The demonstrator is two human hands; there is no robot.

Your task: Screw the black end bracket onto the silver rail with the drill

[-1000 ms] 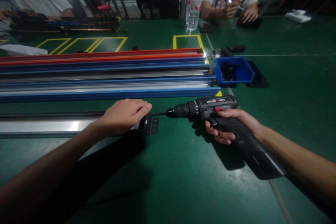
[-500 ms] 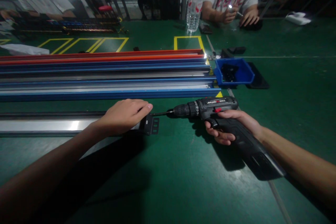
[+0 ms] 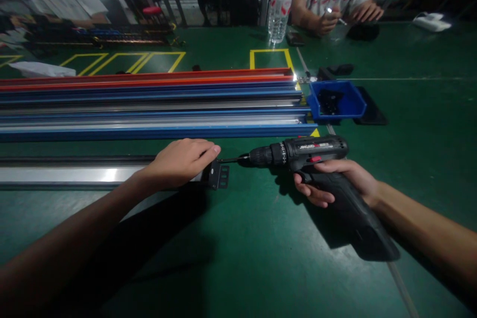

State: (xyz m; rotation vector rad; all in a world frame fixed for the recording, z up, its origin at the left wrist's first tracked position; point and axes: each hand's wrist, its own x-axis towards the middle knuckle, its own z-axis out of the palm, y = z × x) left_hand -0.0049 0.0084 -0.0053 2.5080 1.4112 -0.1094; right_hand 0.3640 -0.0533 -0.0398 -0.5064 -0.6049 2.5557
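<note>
My right hand [image 3: 320, 184] is wrapped round the grip of a black cordless drill [image 3: 316, 151], which points left. Its long bit [image 3: 233, 160] reaches the upper corner of a black end bracket [image 3: 218, 176] with slots in its tab. That bracket sits on the end of a long silver metal rail [image 3: 74, 173] lying on the green table. Over the rail's end lies my left hand [image 3: 182, 163], closed round it from above, with the thumb beside the bracket. The fingertips on the far side are hidden.
Behind the rail lie several blue rails [image 3: 156, 131] and an orange rail [image 3: 149, 78]. A blue bin [image 3: 337, 109] holding black parts stands at their right end. Farther back are clear water bottles [image 3: 278, 15] and a seated person's hands [image 3: 330, 21]. Yellow tape marks the table.
The view has shifted slightly, moving most things a little to the right. The drill's handle has tilted slightly, while the bit stays at the bracket. Across the table, the person's one hand has lifted.
</note>
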